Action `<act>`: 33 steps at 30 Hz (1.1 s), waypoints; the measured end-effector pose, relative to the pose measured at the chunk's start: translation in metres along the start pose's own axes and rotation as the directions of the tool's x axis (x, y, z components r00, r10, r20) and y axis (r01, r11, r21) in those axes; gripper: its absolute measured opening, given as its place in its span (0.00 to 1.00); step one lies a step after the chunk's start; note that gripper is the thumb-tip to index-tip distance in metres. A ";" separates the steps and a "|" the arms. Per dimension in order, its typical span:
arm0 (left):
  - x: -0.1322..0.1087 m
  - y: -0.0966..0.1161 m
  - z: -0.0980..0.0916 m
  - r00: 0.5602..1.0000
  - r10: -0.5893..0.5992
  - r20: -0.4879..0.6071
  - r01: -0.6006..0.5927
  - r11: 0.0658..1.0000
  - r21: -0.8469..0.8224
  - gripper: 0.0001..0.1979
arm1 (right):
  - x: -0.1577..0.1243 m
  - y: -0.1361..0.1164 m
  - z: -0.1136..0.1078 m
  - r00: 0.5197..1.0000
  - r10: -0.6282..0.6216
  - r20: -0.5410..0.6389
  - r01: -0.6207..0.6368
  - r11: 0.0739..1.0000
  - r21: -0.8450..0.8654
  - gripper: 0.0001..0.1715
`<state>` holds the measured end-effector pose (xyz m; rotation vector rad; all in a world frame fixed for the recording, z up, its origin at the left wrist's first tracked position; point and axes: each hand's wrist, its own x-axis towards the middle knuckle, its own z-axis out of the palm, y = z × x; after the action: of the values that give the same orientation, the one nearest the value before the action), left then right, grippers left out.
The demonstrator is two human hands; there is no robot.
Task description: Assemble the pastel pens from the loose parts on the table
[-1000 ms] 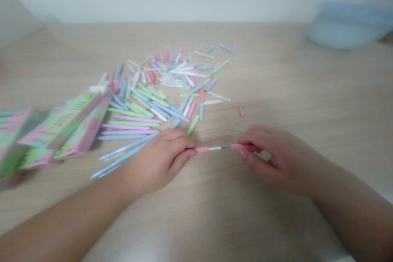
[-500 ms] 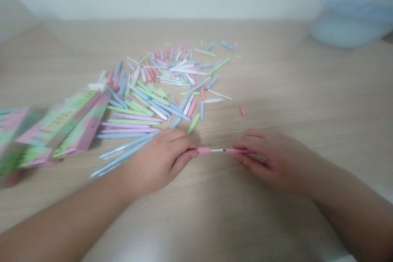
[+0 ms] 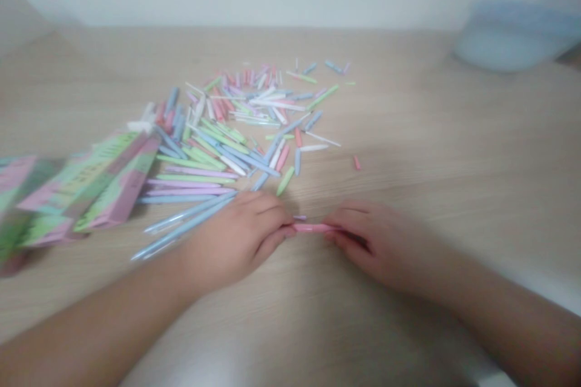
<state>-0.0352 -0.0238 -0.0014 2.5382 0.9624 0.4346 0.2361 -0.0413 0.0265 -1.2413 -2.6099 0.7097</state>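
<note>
Between my two hands runs a pink pen [image 3: 311, 228], held level just above the table. My left hand [image 3: 254, 236] pinches its left end between thumb and fingers. On the other end my right hand [image 3: 363, 236] is closed, its fingertips round the pink barrel. A small purple piece [image 3: 300, 217] shows beside the left fingertips; whether it is held or lies on the table I cannot tell. Beyond the left hand lies a light green pen part [image 3: 285, 181]. A short pink piece [image 3: 357, 162] lies farther off, above the right hand.
A heap of pastel pen parts [image 3: 245, 145] spreads across the wooden table [image 3: 408, 133]. Triangular printed boxes [image 3: 113, 184] stand at the left. Blue pens [image 3: 181, 221] lie beside my left forearm. A pale blue bag or pouch [image 3: 512, 36] is at the back right, by the wall.
My right hand has moved left toward my left hand. The two pink pen parts have come together, and the white refill between them no longer shows.
</note>
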 end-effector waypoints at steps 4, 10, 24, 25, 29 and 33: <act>0.001 0.001 0.001 1.000 0.009 -0.007 -0.009 1.000 0.017 0.11 | 0.001 0.001 0.000 1.000 -0.009 0.018 0.009 1.000 -0.012 0.14; -0.001 0.004 0.002 1.000 -0.001 -0.012 0.002 0.999 0.051 0.13 | 0.002 -0.001 0.001 1.000 -0.021 0.011 0.022 0.994 -0.106 0.13; -0.005 0.006 0.004 0.996 -0.023 -0.088 0.029 0.997 0.068 0.13 | -0.005 0.001 0.002 0.994 0.008 -0.113 0.004 0.995 0.104 0.13; -0.005 0.006 0.004 0.996 -0.019 -0.089 0.025 0.997 0.067 0.13 | -0.005 0.001 0.002 0.993 -0.021 -0.113 0.029 0.997 0.072 0.10; -0.006 0.007 0.003 0.995 0.030 -0.091 -0.021 0.995 0.098 0.13 | -0.003 0.001 -0.002 0.992 -0.086 -0.091 0.084 0.996 -0.029 0.08; -0.005 0.008 0.003 0.991 0.074 -0.109 -0.058 0.987 0.148 0.12 | -0.003 -0.001 -0.002 0.999 -0.027 -0.042 0.025 0.998 -0.056 0.21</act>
<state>-0.0333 -0.0337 -0.0014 2.7072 0.9855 0.5534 0.2381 -0.0437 0.0290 -1.2209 -2.6232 0.6034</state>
